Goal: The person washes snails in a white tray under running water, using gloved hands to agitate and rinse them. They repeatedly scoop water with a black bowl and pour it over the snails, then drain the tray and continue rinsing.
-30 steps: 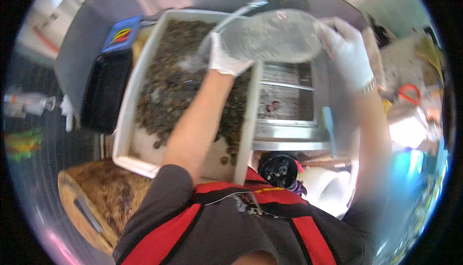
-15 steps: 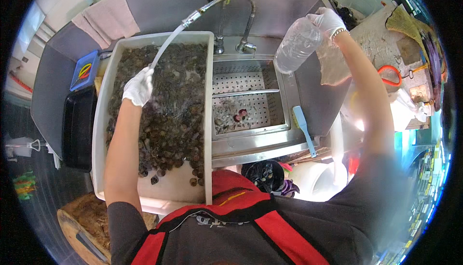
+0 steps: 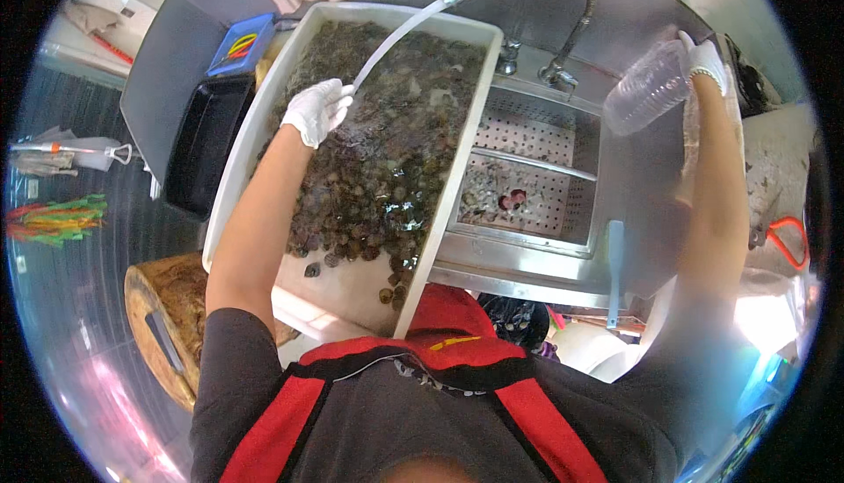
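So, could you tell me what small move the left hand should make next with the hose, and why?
Probably sweep the hose toward the tray's near end: the left hand aims it at the far shellfish, while the right hand holds a clear container aside.

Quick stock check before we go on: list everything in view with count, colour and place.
Tray: one, white, left of the sink, full of shellfish.
Shellfish: many, dark brown-green, in the tray.
Hose: one, clear, from the tap to the tray.
Sink: one, steel, centre, perforated floor.
Plastic container: one, clear, upper right.
Black bin: one, left of the tray.
Chopping block: one, wooden, lower left.
Left hand: white glove, on the hose.
Right hand: white glove, holding the plastic container.
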{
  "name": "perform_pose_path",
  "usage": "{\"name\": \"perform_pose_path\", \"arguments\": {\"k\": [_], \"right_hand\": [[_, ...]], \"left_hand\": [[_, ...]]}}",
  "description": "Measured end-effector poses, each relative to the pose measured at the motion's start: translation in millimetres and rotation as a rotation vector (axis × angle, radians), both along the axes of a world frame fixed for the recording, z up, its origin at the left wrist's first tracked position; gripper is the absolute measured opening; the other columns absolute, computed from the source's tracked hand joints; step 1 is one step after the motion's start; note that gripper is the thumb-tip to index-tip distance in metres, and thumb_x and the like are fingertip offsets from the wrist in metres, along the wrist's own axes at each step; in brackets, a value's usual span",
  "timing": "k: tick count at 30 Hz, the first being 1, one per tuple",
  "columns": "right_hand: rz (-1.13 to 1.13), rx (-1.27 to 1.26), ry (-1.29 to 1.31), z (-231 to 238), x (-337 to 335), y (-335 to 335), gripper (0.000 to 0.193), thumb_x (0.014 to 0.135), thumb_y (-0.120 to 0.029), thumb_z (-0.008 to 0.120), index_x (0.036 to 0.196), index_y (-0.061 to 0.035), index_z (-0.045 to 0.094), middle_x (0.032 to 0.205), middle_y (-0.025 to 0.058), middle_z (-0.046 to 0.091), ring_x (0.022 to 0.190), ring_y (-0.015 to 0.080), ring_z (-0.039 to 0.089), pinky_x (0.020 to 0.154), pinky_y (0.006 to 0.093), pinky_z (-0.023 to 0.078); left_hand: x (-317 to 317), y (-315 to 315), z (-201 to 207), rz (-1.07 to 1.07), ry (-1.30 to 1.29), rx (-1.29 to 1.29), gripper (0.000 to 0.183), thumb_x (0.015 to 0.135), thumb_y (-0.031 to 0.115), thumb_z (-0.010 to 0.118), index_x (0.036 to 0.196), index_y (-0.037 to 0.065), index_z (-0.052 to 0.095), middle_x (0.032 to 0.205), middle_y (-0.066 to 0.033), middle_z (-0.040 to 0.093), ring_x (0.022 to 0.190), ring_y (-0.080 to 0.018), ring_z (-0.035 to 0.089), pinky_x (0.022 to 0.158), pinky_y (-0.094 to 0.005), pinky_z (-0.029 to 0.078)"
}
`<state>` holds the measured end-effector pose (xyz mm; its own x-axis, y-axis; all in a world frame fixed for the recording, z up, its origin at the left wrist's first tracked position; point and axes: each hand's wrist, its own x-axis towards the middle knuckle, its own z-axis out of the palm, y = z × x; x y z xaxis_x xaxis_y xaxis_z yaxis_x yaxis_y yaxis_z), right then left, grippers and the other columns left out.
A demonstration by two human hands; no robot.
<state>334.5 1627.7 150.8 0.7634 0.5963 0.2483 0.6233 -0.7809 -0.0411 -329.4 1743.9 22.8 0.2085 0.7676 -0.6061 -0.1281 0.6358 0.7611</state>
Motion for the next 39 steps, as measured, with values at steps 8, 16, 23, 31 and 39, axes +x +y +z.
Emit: {"name": "perform_pose_path", "arguments": {"k": [8,16,23,31,39], "right_hand": [[-0.005,-0.263,-0.17,-7,22,-15,0.075,0.081,-0.069,0.049,0.135,-0.0179,0.047,0.126,0.0265,0.054,0.118,0.0395,0.053,0.099,0.046,0.042],[-0.008,-0.198,-0.201,-8,18,-21,0.1,0.074,-0.08,0.046,0.126,0.0062,0.053,0.124,0.0278,0.055,0.119,0.0385,0.052,0.102,0.0444,0.04],[0.033,-0.032,-0.302,-10,-2,-23,0.097,0.076,-0.078,0.047,0.127,0.0043,0.051,0.118,0.0311,0.058,0.112,0.0424,0.056,0.096,0.0468,0.044],[0.085,-0.146,-0.342,-8,-3,-20,0.087,0.085,-0.071,0.042,0.132,0.0027,0.046,0.121,0.0302,0.056,0.115,0.0419,0.054,0.097,0.0468,0.043],[0.108,-0.4,-0.133,-1,-15,-13,0.072,0.091,-0.06,0.041,0.131,-0.0008,0.049,0.131,0.0215,0.053,0.122,0.0372,0.05,0.101,0.0436,0.04]], "left_hand": [[-96,-46,53,-0.041,0.25,0.199,0.032,0.099,0.024,0.047,0.125,0.006,0.052,0.113,-0.0073,0.065,0.09,-0.0131,0.061,0.072,-0.0257,0.049],[-165,-109,73,0.172,0.32,0.234,0.021,0.097,0.019,0.054,0.115,0.008,0.058,0.099,-0.0073,0.069,0.074,-0.0104,0.064,0.064,-0.0211,0.05],[-200,-149,75,0.175,0.551,0.293,0.025,0.096,0.021,0.055,0.118,0.009,0.059,0.098,-0.0042,0.069,0.076,-0.008,0.062,0.068,-0.021,0.048],[-226,-187,83,0.205,0.697,0.385,0.026,0.095,0.019,0.058,0.118,0.007,0.061,0.095,-0.0018,0.068,0.078,-0.0077,0.062,0.071,-0.0222,0.047],[-249,-217,62,0.307,0.682,0.477,0.03,0.093,0.013,0.059,0.121,0.003,0.058,0.098,-0.0048,0.067,0.084,-0.0111,0.062,0.079,-0.0248,0.048]]}}
